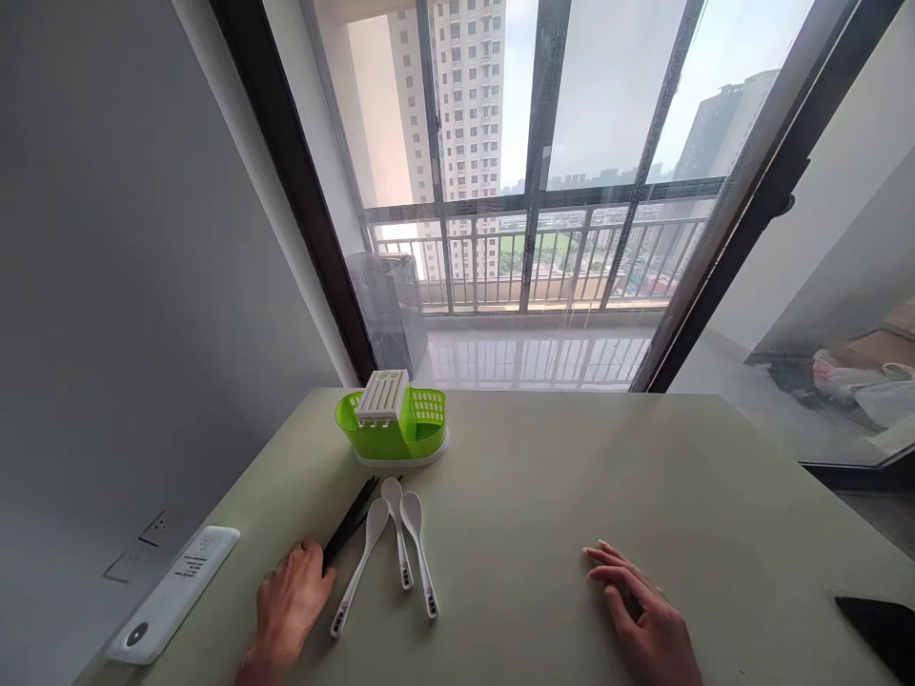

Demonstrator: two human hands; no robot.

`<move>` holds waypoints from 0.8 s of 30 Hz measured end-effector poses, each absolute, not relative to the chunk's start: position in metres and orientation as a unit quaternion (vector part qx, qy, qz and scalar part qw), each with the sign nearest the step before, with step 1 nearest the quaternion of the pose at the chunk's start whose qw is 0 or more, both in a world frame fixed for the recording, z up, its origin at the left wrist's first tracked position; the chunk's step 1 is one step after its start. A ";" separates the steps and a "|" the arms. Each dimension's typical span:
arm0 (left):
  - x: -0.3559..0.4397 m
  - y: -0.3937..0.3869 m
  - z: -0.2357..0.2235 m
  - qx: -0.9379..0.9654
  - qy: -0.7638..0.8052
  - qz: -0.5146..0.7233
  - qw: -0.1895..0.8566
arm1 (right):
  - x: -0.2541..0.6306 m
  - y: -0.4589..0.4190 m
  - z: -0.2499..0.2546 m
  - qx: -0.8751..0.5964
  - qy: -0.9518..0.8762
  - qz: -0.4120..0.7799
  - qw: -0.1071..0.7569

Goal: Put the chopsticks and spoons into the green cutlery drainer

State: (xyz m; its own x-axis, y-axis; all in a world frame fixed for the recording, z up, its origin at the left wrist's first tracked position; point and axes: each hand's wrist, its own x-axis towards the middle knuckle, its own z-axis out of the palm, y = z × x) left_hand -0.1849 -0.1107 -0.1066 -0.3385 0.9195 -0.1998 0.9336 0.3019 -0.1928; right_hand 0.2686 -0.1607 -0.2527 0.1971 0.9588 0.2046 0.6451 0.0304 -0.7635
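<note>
My left hand (pixel 292 595) is closed at the left of the table, with the near ends of several black chopsticks (pixel 350 522) between its thumb and curled fingers. The chopsticks still lie along the tabletop, and their near tips are hidden by the hand. Just right of them, three white spoons (pixel 416 534) with printed handle ends lie bowls away from me, handles towards me. Behind the spoons stands a green utensil holder (pixel 390 440) with a white slotted top and white base. My right hand (pixel 647 610) rests open on the table at the right, fingers stretched and holding nothing.
The pale green table (pixel 529 514) reaches to a glass door at its far edge. A long white power strip or similar device (pixel 178 595) lies by the left wall. A black object (pixel 883 629) is at the right edge.
</note>
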 end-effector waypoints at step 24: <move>-0.150 -0.146 -0.121 0.566 0.776 0.165 0.224 | 0.267 -0.162 -0.251 -0.673 -0.590 0.211 0.393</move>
